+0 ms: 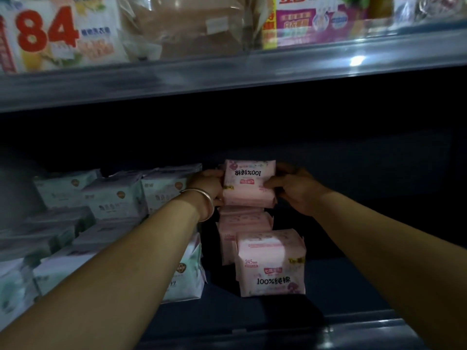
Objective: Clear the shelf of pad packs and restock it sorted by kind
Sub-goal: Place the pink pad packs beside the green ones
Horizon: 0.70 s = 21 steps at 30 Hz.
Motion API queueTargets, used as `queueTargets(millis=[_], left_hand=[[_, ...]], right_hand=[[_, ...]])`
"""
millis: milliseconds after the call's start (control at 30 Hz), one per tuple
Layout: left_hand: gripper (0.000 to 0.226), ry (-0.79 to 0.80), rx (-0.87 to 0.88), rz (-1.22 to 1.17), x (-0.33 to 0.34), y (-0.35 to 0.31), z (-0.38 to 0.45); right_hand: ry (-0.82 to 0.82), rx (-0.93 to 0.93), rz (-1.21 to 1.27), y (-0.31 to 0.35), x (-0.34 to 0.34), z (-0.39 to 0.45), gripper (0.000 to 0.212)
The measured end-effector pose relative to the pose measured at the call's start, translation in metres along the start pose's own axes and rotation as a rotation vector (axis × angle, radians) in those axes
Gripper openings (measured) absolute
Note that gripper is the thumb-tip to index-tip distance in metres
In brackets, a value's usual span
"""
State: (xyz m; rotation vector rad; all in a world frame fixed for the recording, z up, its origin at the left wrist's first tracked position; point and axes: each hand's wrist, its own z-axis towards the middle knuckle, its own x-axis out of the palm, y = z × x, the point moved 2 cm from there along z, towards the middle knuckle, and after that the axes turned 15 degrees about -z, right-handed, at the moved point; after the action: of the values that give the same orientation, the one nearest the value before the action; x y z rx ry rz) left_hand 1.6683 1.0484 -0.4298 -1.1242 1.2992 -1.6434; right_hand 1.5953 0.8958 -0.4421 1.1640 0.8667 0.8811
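Left hand [208, 185] and right hand [294, 188] grip one pink pack [249, 183] by its two sides, print upside down, deep on the dark shelf [341, 286]; three pink packs countable (one held, one [243, 223] just beneath it, one [271, 263] upright at the front); pale green packs [113, 198] massed at left, at least eight, rest too dim to count; one bangle [206, 200] on left wrist.

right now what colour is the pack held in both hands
Pink, with dark print upside down; the pack shows in the head view, the only one.
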Motion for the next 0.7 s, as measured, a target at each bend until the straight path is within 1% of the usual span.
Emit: queueTargets(millis=[67,133,233,300,333,367,400,433,467,533,567,633,667,700], left_hand=[[0.060,0.029,-0.013,0.032,-0.001,0.000,0.002],[0.052,0.063,-0.022,0.020,-0.002,0.002,0.006],[0.043,0.111,0.004,-0.137,0.004,-0.001,0.005],[0.037,0.103,0.070,-0.236,0.013,-0.005,0.006],[0.030,0.069,0.122,-0.287,0.016,-0.008,0.007],[0.023,0.039,0.155,-0.338,0.020,-0.009,0.009],[0.025,0.023,0.157,-0.370,0.023,-0.008,0.010],[0.033,0.030,0.137,-0.378,0.027,-0.007,0.010],[0.038,0.061,0.113,-0.350,0.030,-0.005,0.009],[0.041,0.157,0.097,-0.204,0.034,0.000,0.005],[0.047,0.198,0.094,-0.138,0.034,0.002,0.003],[0.065,0.204,0.110,-0.021,0.027,0.001,0.002],[0.072,0.182,0.126,0.044,0.022,-0.001,0.003],[0.075,0.162,0.141,0.118,0.017,-0.003,0.005]], right_hand=[[-0.006,-0.016,-0.014,0.000,-0.001,0.002,0.045],[-0.031,-0.013,0.004,0.000,-0.001,0.004,0.042],[-0.060,0.031,0.068,-0.003,-0.001,0.007,0.049],[0.003,0.041,0.015,-0.004,-0.001,0.008,0.064],[0.054,0.045,-0.019,-0.005,0.000,0.008,0.068],[0.095,0.052,-0.039,-0.005,0.002,0.008,0.067],[0.114,0.058,-0.048,-0.005,0.004,0.007,0.062],[0.117,0.062,-0.044,-0.004,0.006,0.006,0.058],[0.117,0.070,-0.019,-0.005,0.006,0.007,0.056],[0.156,0.091,0.056,-0.006,0.006,0.007,0.053],[0.195,0.095,0.048,-0.007,0.003,0.006,0.051],[0.231,0.099,-0.099,-0.011,-0.004,0.005,0.049],[0.203,0.093,-0.178,-0.011,-0.008,0.006,0.053],[0.147,0.071,-0.225,-0.011,-0.012,0.007,0.065]])
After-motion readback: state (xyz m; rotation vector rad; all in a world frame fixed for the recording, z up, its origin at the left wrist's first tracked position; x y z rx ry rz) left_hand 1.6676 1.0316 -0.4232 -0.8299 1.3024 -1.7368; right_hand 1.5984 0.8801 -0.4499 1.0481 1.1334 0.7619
